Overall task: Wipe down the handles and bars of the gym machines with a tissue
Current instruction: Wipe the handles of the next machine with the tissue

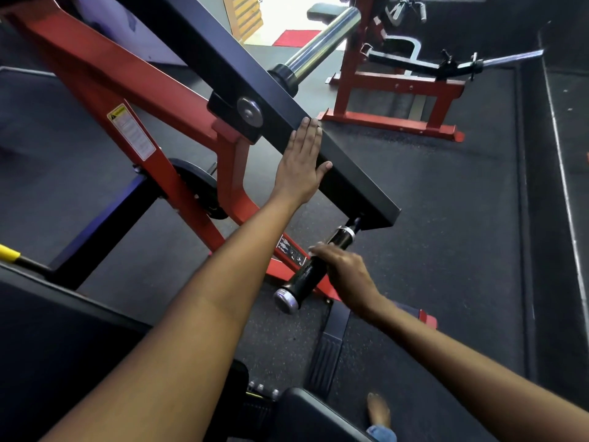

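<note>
Black padding (318, 416), lower centre of frame, nearest to me, with my bare foot (378, 408) just beside it on the rubber floor (446, 218). My left hand (301, 164), frame centre, lies flat with straight fingers against the black lever arm (350, 173), as I judge to steady it. My right hand (342, 272), lower centre right, curls its fingers over the black handle (310, 271) hanging off that arm's end, apparently for wiping; tissue not visible, presumably beneath my palm.
</note>
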A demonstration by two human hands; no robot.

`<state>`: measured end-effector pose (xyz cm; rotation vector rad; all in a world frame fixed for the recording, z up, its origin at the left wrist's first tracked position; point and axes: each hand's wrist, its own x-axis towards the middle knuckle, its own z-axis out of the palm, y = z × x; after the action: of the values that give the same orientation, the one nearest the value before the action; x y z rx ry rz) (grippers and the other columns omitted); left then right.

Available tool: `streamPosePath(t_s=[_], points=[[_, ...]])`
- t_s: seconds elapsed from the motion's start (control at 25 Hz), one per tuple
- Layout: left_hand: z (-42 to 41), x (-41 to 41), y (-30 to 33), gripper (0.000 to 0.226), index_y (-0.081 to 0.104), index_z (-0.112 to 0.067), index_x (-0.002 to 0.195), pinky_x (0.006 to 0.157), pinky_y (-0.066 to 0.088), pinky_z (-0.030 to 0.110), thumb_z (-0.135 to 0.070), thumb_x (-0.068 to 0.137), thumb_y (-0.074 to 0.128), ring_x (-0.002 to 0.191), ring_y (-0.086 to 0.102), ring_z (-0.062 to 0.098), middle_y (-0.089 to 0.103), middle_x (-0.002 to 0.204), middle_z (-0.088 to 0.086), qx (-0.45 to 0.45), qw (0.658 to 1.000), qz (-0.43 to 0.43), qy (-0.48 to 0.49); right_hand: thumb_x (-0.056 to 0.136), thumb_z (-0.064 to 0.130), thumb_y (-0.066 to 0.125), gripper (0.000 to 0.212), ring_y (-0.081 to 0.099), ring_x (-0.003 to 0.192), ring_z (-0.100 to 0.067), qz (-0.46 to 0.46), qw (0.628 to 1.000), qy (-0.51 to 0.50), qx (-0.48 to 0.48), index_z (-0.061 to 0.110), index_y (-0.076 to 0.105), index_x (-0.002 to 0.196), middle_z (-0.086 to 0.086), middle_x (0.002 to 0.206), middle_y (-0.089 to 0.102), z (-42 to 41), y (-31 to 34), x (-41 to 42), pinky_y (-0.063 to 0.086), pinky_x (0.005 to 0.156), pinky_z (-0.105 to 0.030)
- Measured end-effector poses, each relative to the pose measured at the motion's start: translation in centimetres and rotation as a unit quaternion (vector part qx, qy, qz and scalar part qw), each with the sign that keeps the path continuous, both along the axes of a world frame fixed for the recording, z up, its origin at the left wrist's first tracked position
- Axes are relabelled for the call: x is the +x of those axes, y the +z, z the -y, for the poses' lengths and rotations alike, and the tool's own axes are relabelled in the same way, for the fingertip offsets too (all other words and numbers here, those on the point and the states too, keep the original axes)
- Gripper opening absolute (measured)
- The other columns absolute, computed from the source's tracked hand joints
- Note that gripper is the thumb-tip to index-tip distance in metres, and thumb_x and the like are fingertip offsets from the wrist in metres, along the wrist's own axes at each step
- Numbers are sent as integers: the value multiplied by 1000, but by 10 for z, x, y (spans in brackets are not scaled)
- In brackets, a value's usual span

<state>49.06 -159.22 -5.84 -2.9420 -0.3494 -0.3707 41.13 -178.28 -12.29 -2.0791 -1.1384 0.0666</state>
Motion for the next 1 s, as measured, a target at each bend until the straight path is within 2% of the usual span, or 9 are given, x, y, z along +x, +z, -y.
streamPosePath(t_s=[0.08, 0.2, 0.28, 0.4, 0.52, 0.6, 0.72, 0.88, 1.0], points=[[1, -1, 0, 70, 1, -3, 153, 118, -11, 33, -47, 103, 24, 149, -9, 24, -5, 162, 12, -3, 1000, 2, 0, 71, -14, 64, 47, 62, 110, -21, -6, 999, 48, 13, 6, 66, 114, -11, 118, 65, 5, 7, -36, 48, 97, -32], [1, -2, 1, 70, 0, -4, 153, 119, -10, 34, -46, 103, 23, 149, -9, 24, -6, 162, 12, -1, 1000, -1, 0, 79, -10, 61, 40, 59, 113, -19, 45, 979, 197, 42, 4, 64, 116, -11, 120, 64, 15, 19, -36, 42, 103, -26], [1, -2, 2, 69, -1, -4, 153, 119, -9, 34, -46, 103, 22, 149, -8, 24, -6, 161, 12, 0, 1000, -4, 0, 82, -6, 60, 32, 60, 111, -21, 74, 976, 204, 31, 2, 64, 113, -14, 117, 65, 5, 25, -8, 41, 104, -28], [3, -2, 2, 69, -2, -3, 153, 118, -9, 34, -46, 103, 21, 149, -9, 24, -7, 161, 12, 4, 1000, -1, 8, 83, 1, 57, 24, 62, 102, -27, 35, 981, 24, -188, 6, 63, 106, -12, 108, 66, -31, 35, 21, 38, 102, -38], [2, 0, 1, 69, -3, -4, 153, 118, -10, 34, -46, 103, 21, 148, -10, 24, -8, 161, 11, 9, 1000, -1, 10, 83, 3, 54, 19, 62, 91, -25, 1, 950, 69, -304, 10, 62, 98, -8, 101, 66, -54, 40, 18, 43, 77, -30], [1, 0, 0, 70, -3, -4, 153, 118, -11, 34, -46, 103, 21, 148, -10, 24, -9, 161, 11, 13, 1000, 3, 12, 82, 1, 56, 27, 62, 94, -22, -12, 958, 106, -267, 12, 64, 105, -7, 103, 66, -51, 39, 14, 41, 76, -27], [3, 0, -2, 70, -2, -4, 153, 118, -10, 34, -46, 103, 23, 149, -9, 24, -7, 162, 11, 8, 1000, 9, 14, 76, -6, 60, 37, 64, 100, -20, 2, 977, 173, -127, 9, 66, 108, -7, 107, 68, -28, 26, -8, 50, 89, -33], [4, -2, 0, 71, -3, -4, 153, 119, -9, 35, -47, 103, 23, 148, -10, 24, -9, 161, 11, 9, 1000, -4, 19, 78, -17, 51, 50, 46, 129, -16, -28, 978, 206, 27, 6, 62, 122, -8, 131, 57, 9, 9, -32, 33, 111, -29], [3, -2, 5, 71, -6, -4, 152, 118, -10, 35, -48, 103, 20, 148, -13, 24, -12, 161, 11, 14, 999, -14, 26, 86, -14, 46, 42, 51, 125, -16, -45, 980, 169, 92, 5, 63, 119, -8, 129, 58, 41, -10, -35, 39, 106, -28]])
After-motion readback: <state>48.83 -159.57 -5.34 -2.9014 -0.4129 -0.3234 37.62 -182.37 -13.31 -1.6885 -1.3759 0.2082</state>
